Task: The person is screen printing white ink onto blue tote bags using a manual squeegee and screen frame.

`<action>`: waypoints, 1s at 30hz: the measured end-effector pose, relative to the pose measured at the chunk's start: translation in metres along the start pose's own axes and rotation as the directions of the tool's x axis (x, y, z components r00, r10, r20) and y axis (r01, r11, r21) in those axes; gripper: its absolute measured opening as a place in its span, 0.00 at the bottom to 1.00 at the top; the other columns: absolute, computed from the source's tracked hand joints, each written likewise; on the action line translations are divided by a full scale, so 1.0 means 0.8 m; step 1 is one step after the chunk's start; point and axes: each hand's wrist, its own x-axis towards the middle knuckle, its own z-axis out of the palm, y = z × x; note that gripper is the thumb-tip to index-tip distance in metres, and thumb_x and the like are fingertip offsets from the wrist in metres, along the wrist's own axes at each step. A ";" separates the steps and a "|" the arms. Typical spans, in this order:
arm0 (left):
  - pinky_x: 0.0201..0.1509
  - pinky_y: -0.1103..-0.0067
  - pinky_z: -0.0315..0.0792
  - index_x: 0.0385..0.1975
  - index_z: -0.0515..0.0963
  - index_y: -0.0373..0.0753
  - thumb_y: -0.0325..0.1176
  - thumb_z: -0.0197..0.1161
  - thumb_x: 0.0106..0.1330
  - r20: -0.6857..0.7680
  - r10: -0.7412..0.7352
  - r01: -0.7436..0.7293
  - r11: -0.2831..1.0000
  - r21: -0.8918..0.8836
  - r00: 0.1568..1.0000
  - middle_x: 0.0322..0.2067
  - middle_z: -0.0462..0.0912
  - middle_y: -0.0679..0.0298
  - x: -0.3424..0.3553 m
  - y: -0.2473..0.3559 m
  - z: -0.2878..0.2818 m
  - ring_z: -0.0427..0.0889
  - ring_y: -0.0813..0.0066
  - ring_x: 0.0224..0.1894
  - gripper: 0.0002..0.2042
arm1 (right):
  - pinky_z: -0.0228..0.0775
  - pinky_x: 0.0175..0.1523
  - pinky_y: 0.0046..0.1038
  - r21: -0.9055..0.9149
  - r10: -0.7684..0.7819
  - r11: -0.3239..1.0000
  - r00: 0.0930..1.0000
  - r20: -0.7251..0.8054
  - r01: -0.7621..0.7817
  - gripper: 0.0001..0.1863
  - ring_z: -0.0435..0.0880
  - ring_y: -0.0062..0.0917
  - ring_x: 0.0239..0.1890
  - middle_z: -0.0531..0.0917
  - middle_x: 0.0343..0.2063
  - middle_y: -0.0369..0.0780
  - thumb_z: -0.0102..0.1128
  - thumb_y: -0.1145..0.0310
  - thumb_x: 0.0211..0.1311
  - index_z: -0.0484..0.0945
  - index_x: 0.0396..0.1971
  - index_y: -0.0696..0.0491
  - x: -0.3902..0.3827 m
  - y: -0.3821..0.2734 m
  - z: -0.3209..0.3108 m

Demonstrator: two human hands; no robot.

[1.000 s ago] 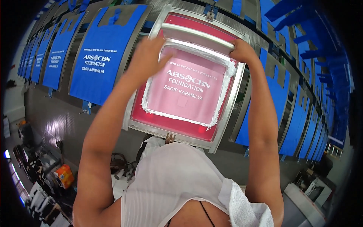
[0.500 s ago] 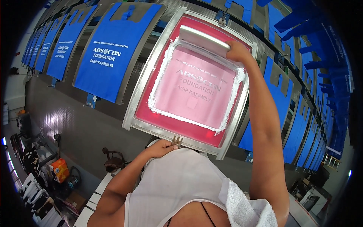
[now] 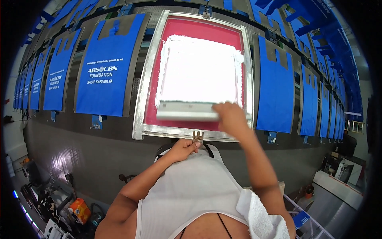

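A silk-screen frame (image 3: 140, 99) with silver metal sides and red mesh (image 3: 177, 27) lies in front of me. White ink (image 3: 199, 67) coats the middle of the mesh, thicker and ragged along its edges. At the near end of the ink, a long, metal-coloured squeegee (image 3: 187, 111) lies across the mesh. My right hand (image 3: 232, 119), slightly blurred, is closed around the squeegee's right part. Against the frame's near side, the curled fingers of my left hand (image 3: 185, 149) grip a small pronged metal bracket (image 3: 197, 137).
Blue cloth bags (image 3: 105, 71) lie flat on boards in rows on both sides; those on the left have white print, while the nearest right one (image 3: 274, 87) looks plain. More blue pieces (image 3: 330, 44) hang at upper right. An orange package (image 3: 80, 210) sits among clutter at lower left.
My right hand has brought the squeegee from the far end of the screen to the near end. White ink now covers the formerly see-through pink area. My left hand stays at the bracket.
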 end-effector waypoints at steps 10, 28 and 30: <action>0.30 0.77 0.68 0.20 0.80 0.36 0.54 0.56 0.63 -0.224 -0.252 0.292 0.942 0.168 0.942 0.16 0.77 0.64 0.033 -0.024 0.011 0.73 0.76 0.21 0.24 | 0.60 0.54 0.36 0.018 0.101 0.995 0.989 -0.111 -0.100 0.22 0.76 0.34 0.43 0.81 0.34 0.40 0.66 0.71 0.37 0.77 0.39 0.52 -0.050 0.061 0.013; 0.59 0.76 0.64 0.56 0.69 0.32 0.44 0.53 0.68 -0.752 0.315 -0.121 0.945 0.303 0.580 0.51 0.76 0.47 0.034 0.038 -0.230 0.74 0.60 0.55 0.24 | 0.66 0.35 0.19 0.955 0.396 0.266 0.918 0.014 -0.130 0.14 0.75 0.16 0.28 0.80 0.25 0.34 0.69 0.73 0.43 0.82 0.34 0.58 0.002 0.170 0.073; 0.59 0.76 0.64 0.57 0.69 0.33 0.45 0.53 0.68 -0.803 0.344 -0.135 0.938 0.319 0.488 0.52 0.75 0.48 0.029 0.035 -0.212 0.74 0.63 0.56 0.24 | 0.66 0.35 0.20 0.962 0.401 0.239 0.916 0.027 -0.133 0.14 0.75 0.16 0.28 0.80 0.25 0.34 0.69 0.74 0.43 0.82 0.34 0.58 -0.003 0.175 0.063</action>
